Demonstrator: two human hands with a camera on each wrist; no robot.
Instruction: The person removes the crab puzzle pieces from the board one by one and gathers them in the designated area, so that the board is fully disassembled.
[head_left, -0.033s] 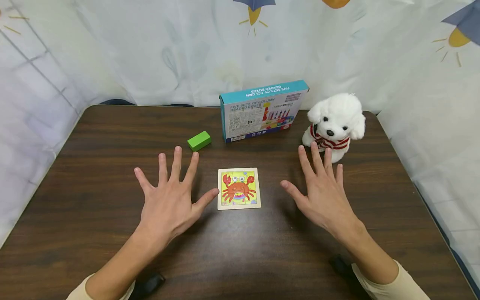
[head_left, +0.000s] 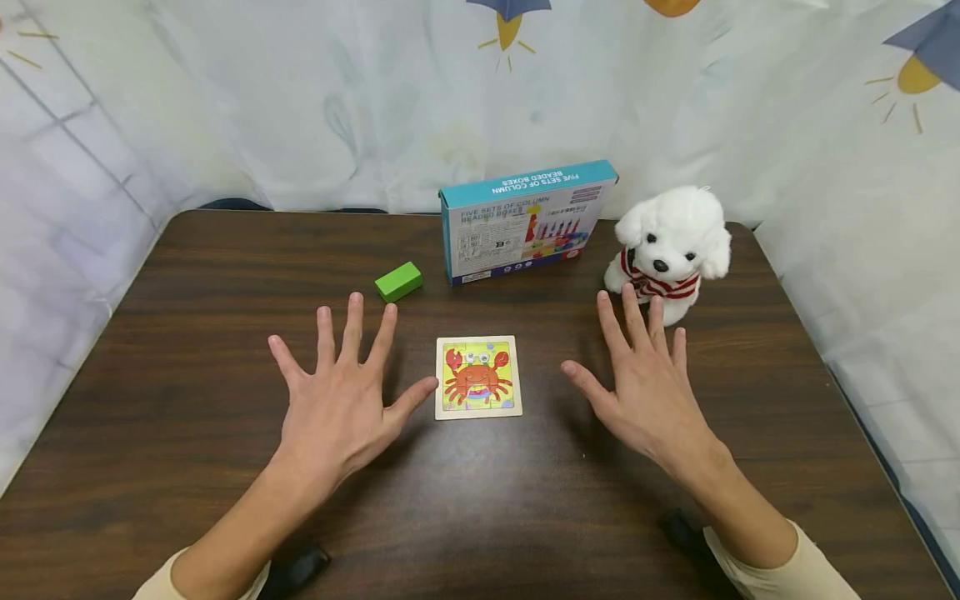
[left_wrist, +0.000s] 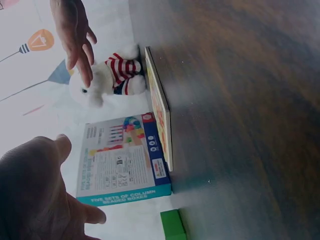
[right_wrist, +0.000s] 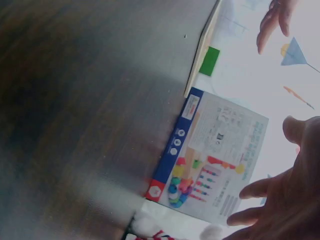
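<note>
A square crab jigsaw puzzle (head_left: 478,377) in a pale wooden frame lies flat on the dark table, between the two hands. To its left the left hand (head_left: 337,408) hovers over the table with fingers spread, its thumb tip overlapping the frame's left edge in the head view. On the other side, the right hand (head_left: 648,392) is also held above the table, fingers straight and apart, holding nothing. Its fingertips overlap the lower part of a white plush dog (head_left: 675,237) in a red-striped top. Both wrist views show the hands raised off the wood, with nothing in them.
A green block (head_left: 399,282) lies beyond the left fingertips. Behind the puzzle stands a beaded-toy box (head_left: 525,229) with a teal top edge. A white printed curtain (head_left: 300,100) hangs behind the wooden table (head_left: 187,333).
</note>
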